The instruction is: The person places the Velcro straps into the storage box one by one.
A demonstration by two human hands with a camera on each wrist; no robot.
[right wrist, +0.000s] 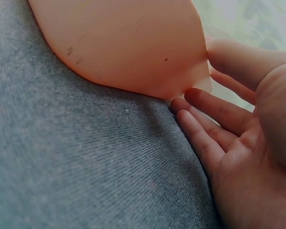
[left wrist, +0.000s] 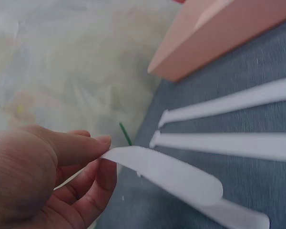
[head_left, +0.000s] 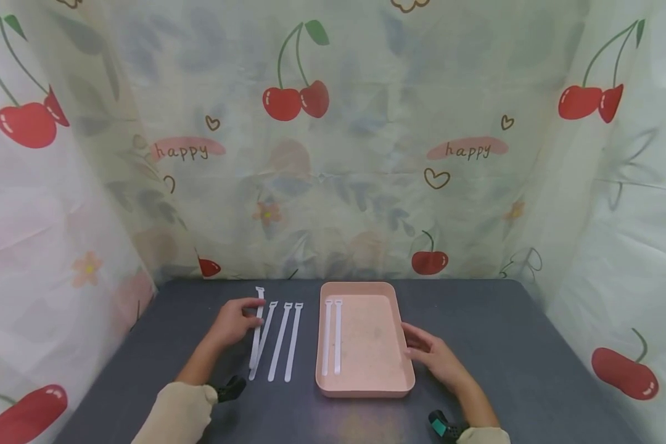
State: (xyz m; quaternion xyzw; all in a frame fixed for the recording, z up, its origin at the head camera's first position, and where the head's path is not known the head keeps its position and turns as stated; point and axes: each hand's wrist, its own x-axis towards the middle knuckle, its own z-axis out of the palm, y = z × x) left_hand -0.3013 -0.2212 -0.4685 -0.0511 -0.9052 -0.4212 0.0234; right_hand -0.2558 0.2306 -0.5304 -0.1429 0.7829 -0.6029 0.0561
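My left hand (head_left: 235, 322) pinches a white cable strap (head_left: 259, 311) between thumb and fingertips. That strap has a slotted head, and its free end bends outward in the left wrist view. Below it lies a second strap (head_left: 265, 339), partly overlapped. Two more white straps, one leaning (head_left: 279, 342) and another beside it (head_left: 293, 342), lie on the table to the right. My right hand (head_left: 435, 361) touches the right side of the pink tray (head_left: 374, 339) with fingers extended along its outer wall. Inside that tray, two straps (head_left: 327, 339) lie side by side at the left.
The dark grey cloth-covered table (head_left: 499, 333) carries everything. A pale curtain (head_left: 361, 209) with cherry prints encloses its back and both sides. Black bands, one at the left wrist (head_left: 232, 389) and one at the right (head_left: 444, 425), hang near the table.
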